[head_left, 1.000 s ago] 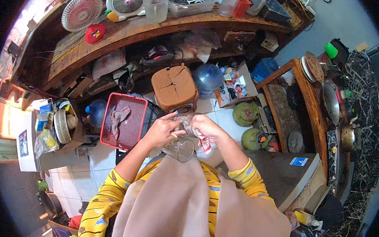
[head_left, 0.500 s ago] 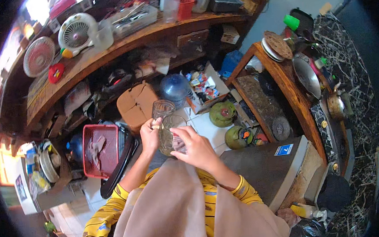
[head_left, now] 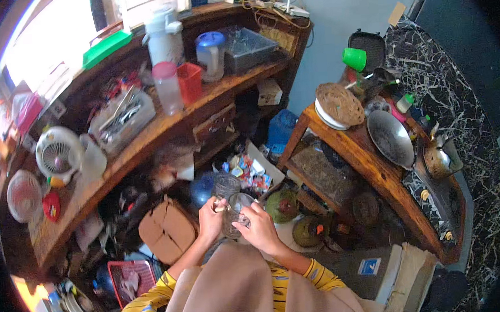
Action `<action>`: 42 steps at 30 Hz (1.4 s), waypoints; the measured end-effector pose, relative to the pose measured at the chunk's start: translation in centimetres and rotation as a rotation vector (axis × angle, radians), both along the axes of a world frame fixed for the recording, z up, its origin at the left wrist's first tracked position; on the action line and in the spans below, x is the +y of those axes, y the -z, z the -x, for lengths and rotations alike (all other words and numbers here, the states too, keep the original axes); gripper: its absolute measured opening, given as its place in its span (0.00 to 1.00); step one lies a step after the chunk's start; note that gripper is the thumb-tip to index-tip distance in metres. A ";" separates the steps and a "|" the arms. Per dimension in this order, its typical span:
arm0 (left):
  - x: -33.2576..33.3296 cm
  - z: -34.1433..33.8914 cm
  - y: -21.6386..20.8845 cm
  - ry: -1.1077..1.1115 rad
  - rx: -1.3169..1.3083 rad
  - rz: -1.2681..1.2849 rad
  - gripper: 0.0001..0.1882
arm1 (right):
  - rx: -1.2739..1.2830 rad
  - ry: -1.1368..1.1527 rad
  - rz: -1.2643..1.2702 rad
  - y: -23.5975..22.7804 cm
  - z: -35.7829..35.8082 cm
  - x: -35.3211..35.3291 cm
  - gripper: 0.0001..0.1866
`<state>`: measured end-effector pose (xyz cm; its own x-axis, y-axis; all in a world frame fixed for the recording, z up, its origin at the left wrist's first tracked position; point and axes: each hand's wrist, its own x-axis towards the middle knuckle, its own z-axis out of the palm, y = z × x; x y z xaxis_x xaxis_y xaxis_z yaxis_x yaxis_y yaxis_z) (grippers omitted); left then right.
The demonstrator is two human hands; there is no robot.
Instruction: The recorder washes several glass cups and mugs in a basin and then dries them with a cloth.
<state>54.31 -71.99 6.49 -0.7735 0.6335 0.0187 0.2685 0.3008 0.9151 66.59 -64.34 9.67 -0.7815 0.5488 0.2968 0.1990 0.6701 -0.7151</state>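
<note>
Two clear glass mugs are held close together in front of my body. My left hand point(head_left: 210, 221) has its fingers closed around the handle side of the farther glass mug point(head_left: 226, 184), which has a patterned surface. Around the nearer glass mug point(head_left: 241, 201) is my right hand point(head_left: 259, 228), thumb on the near side and fingers over its right side. The mugs' rims sit side by side; whether they touch I cannot tell. My fingers hide parts of both mugs.
Ahead and left runs a curved wooden counter point(head_left: 140, 141) with a cutlery box point(head_left: 123, 119), red container point(head_left: 190, 82) and blue-lidded pitcher point(head_left: 211, 56). A wooden stove table on the right carries a wok point(head_left: 390, 139) and kettle point(head_left: 440, 157). Green gas cylinders point(head_left: 281, 205) stand below.
My view has tilted up and turned right, showing more of the counter and the wall beyond. Both hands keep their hold on the mugs.
</note>
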 end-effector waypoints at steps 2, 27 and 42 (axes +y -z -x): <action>3.6 3.4 0.2 0.047 -0.009 -0.047 0.15 | -0.012 -0.002 0.029 -0.3 3.0 3.2 0.12; 45.8 29.9 -10.1 0.090 0.016 -0.821 0.17 | 0.184 0.054 -0.624 -11.8 26.5 44.3 0.07; 57.5 42.2 -0.2 -0.636 -0.225 -0.518 0.26 | 0.097 -0.035 -0.619 -3.6 38.7 54.3 0.07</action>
<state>12.15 -14.53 6.72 -0.9995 0.0309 -0.0107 -0.0149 -0.1390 0.9902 27.93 -10.04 13.30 -0.7494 0.2271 0.6220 0.1236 0.9708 -0.2056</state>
